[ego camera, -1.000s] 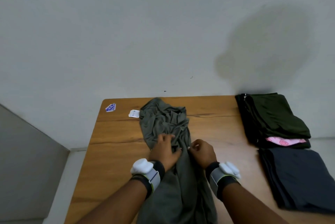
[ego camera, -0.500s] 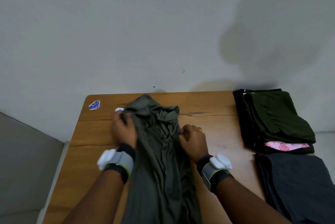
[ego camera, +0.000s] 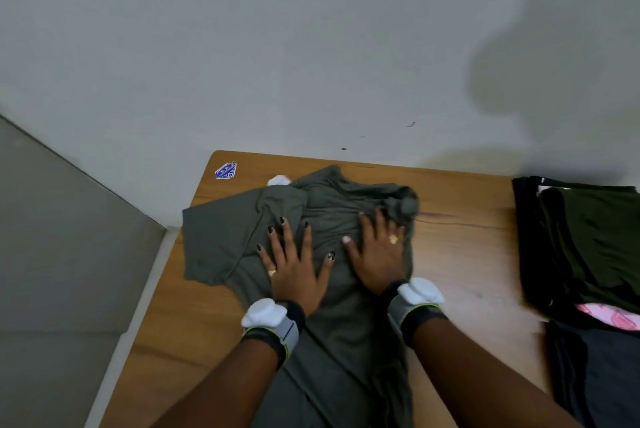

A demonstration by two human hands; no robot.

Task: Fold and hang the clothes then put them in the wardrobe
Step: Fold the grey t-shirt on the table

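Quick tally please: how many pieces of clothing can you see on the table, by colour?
Grey-green shirt, spread out: 1
Dark olive folded piece: 1
Black folded piece beneath the olive one: 1
Pink piece: 1
Charcoal folded piece: 1
Total: 5

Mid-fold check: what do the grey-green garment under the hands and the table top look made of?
Grey-green garment: probably a thin, soft knit fabric with a matte finish. It lies limp and bunches in fine wrinkles at the far end. The fibre cannot be told.
Brown table top: wood or a wood-look laminate, smooth with a slight sheen. Grain lines and a dark streak show, but which of the two is unclear.
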